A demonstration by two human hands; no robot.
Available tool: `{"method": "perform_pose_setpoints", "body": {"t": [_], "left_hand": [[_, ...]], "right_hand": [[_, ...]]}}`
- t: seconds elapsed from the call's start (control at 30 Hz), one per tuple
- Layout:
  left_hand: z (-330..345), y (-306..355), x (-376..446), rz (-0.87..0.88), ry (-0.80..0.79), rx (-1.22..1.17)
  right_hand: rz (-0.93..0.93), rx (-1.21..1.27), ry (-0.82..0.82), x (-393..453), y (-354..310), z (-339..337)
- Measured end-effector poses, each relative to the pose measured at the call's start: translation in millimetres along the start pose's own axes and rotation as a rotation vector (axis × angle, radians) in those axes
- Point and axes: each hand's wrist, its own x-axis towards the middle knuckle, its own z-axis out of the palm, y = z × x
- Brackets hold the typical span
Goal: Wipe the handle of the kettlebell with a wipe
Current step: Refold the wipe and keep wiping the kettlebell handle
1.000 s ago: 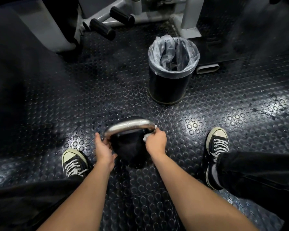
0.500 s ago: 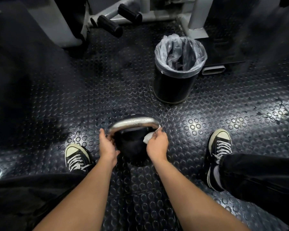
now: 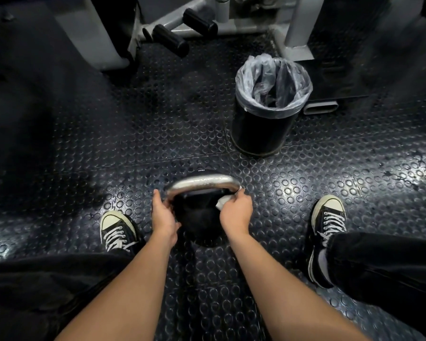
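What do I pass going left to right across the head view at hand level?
left shoe → left hand → kettlebell → wipe → right hand → right shoe

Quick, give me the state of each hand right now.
Left hand: grips the left end of the kettlebell's handle.
Right hand: holds the white wipe against the handle's right end.

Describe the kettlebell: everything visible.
Black round-bodied kettlebell with a shiny bare-metal loop handle, standing upright on the studded dark rubber floor between the person's shoes. The left hand grips the handle's left end; the right hand presses a white wipe against its right end.
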Motion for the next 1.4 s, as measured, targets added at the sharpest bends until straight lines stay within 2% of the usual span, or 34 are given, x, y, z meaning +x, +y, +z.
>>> {"method": "perform_pose_setpoints", "body": {"t": [0.07,0.23,0.37,0.43,0.53,0.63,0.83,0.97,1.13,1.27,1.4], "left_hand": [[0.3,-0.1,-0.2,-0.003,-0.001,0.003],[-0.5,-1.6,4.3,-0.011,0.001,0.011],[0.6,0.1,1.9,-0.012,-0.016,0.0],[0.5,0.5,1.4,-0.023,-0.015,-0.008],[-0.9,0.0,2.5,-0.021,-0.007,-0.006],[-1.7,-0.7,3.4,-0.017,0.005,0.001],[-1.0,-0.7,2.5,-0.032,0.003,-0.019],[-0.4,-1.3,5.7,-0.029,0.003,-0.037],[-2.7,-1.3,7.8,-0.032,-0.002,-0.03],[-1.3,2.0,5.1,-0.035,-0.008,-0.043],[-0.5,3.6,0.4,-0.03,0.001,-0.022]], "right_hand": [[-0.041,-0.005,-0.009,-12.6,6.2,2.1],[0.074,0.069,0.045,5.0,-0.9,2.8],[-0.002,0.082,-0.003,-15.4,3.3,10.9],[0.065,0.175,-0.013,-11.2,3.4,5.4],[0.153,0.343,0.081,1.2,-5.9,1.1],[0.154,0.327,0.1,-7.7,-5.8,5.5],[0.266,0.482,0.15,-0.8,-4.9,-1.7],[0.237,0.478,0.148,-8.7,-4.7,7.3],[0.362,0.665,0.184,-5.2,-6.8,1.9],[0.366,0.685,0.126,-6.8,-10.5,11.2],[0.45,0.735,0.148,-5.4,-12.5,11.9]]}}
